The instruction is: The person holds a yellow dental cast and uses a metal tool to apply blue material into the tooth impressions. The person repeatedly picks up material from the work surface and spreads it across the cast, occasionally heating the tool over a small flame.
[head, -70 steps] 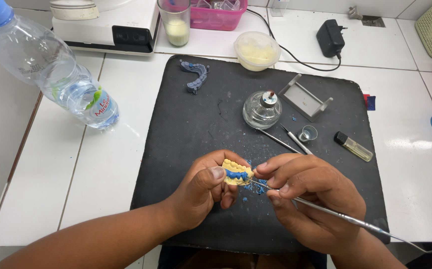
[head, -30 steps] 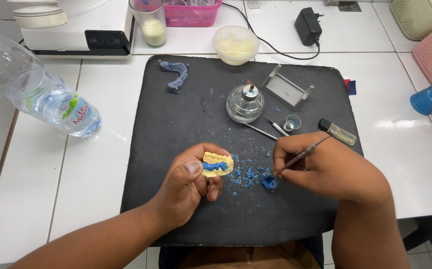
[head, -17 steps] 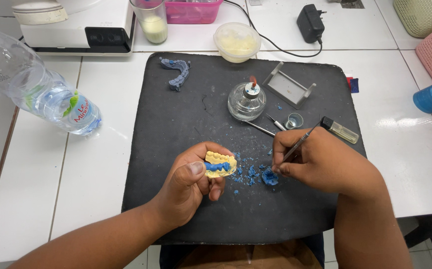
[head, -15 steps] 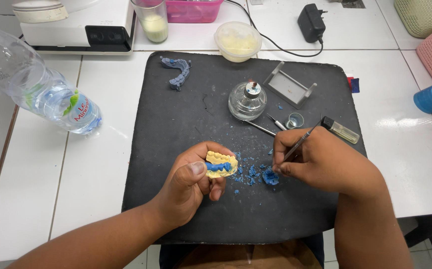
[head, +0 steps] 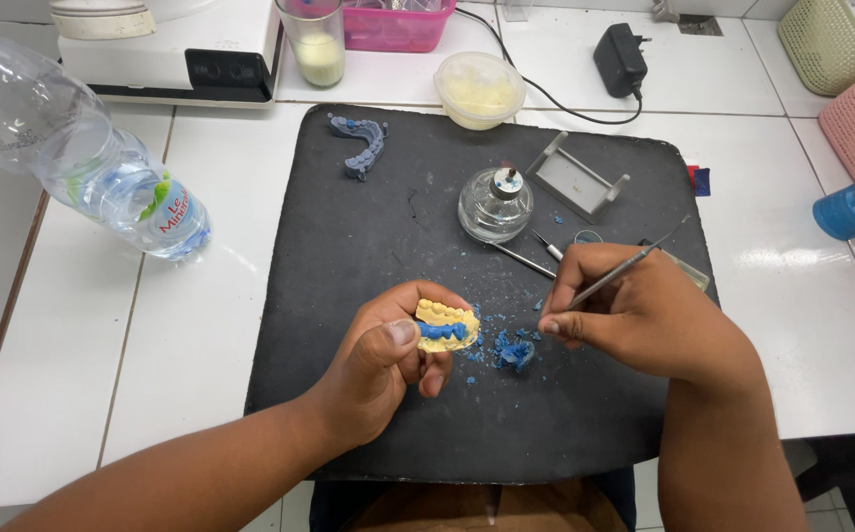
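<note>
Left hand (head: 378,369) gripping yellow dental cast (head: 447,325), right hand (head: 644,315) pinching metal carver (head: 617,278)

Left hand (head: 388,360) gripping yellow dental cast (head: 446,325) with blue wax on it; right hand (head: 644,310) pinching thin metal tool (head: 613,279), tip near blue wax lump (head: 514,352) on black mat (head: 368,227); glass spirit lamp (head: 494,204) behind

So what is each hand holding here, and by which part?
The left hand holds a yellow dental cast by its left end, thumb on top. The right hand pinches a thin metal tool near its lower tip.
</note>
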